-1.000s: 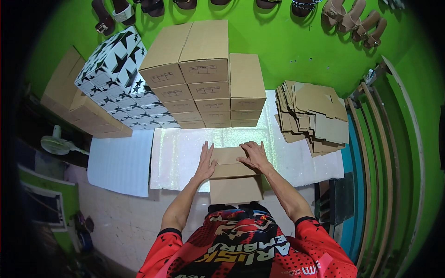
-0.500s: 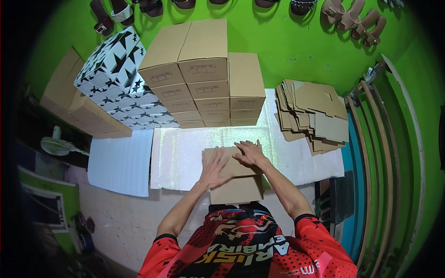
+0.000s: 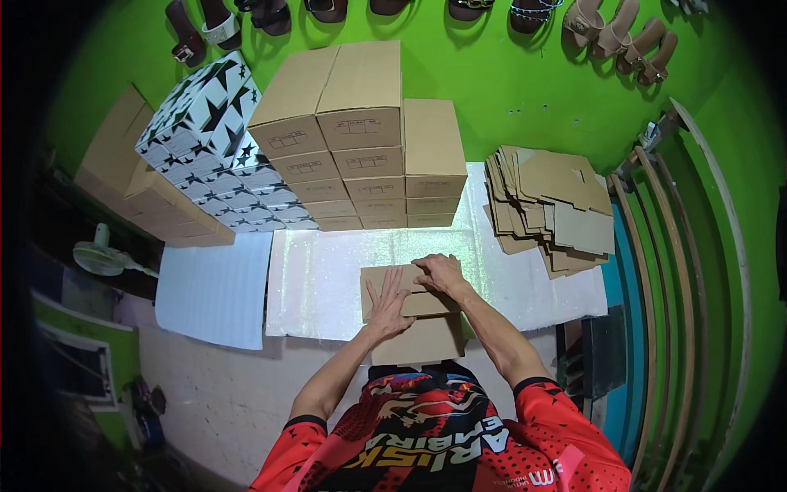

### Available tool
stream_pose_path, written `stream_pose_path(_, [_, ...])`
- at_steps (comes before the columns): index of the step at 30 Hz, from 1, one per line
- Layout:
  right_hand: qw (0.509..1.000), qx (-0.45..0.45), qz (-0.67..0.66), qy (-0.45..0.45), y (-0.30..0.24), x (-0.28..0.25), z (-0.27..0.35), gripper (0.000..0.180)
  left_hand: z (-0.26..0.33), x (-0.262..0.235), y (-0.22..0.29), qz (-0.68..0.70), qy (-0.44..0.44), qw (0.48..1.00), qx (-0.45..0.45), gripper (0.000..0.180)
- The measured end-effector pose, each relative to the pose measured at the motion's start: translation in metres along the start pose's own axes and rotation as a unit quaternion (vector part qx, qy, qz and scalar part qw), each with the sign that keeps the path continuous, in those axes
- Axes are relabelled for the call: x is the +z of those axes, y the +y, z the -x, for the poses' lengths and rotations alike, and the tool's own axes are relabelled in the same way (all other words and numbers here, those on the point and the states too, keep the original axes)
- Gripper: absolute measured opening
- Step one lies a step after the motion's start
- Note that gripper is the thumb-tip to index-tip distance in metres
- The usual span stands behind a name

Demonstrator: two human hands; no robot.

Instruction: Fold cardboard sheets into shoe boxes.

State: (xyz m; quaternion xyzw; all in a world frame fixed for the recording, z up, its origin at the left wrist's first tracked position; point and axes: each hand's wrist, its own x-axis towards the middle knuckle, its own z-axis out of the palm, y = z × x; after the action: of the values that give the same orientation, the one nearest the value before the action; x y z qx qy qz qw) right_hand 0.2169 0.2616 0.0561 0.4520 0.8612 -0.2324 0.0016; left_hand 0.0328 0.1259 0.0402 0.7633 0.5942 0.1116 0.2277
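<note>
A brown cardboard box blank (image 3: 375, 309), partly folded, lies on the table right in front of me. Its near panel (image 3: 418, 340) slopes over the table's front edge toward my body. My left hand (image 3: 388, 305) rests flat on the left part of the cardboard, with its fingers spread. On the upper right part, my right hand (image 3: 441, 275) has bent fingers and a thumb closed at a fold or slot in the cardboard. The undersides of the right fingertips are hidden.
Brown cartons (image 3: 361, 127) stand stacked at the back, beside white boxes with black stars (image 3: 201, 107). Flattened cardboard blanks (image 3: 566, 189) are piled at the right on the shiny white table cover (image 3: 316, 287). Sandals hang on the green wall. A fan (image 3: 102, 254) is far left.
My right fingers have curled in from lying spread on the cardboard. My left hand has shifted slightly, its fingers now pointing more straight ahead. A dark slit shows in the cardboard between the hands.
</note>
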Motion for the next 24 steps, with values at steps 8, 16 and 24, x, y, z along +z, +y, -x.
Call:
stream_pose_path(8, [0.993, -0.013, -0.094, -0.065, 0.006, -0.011, 0.009, 0.081, 0.004, 0.002, -0.008, -0.039, 0.076, 0.996, 0.031, 0.111])
stream_pose_path(16, [0.993, -0.104, 0.046, 0.011, -0.014, -0.007, 0.034, 0.127, 0.027, -0.029, -0.064, -0.023, 0.052, 0.998, -0.037, 0.164])
stream_pose_path(24, [0.995, -0.032, -0.075, 0.049, -0.034, 0.021, 0.01, 0.096, 0.035, -0.034, -0.06, -0.026, 0.021, 0.999, -0.006, 0.137])
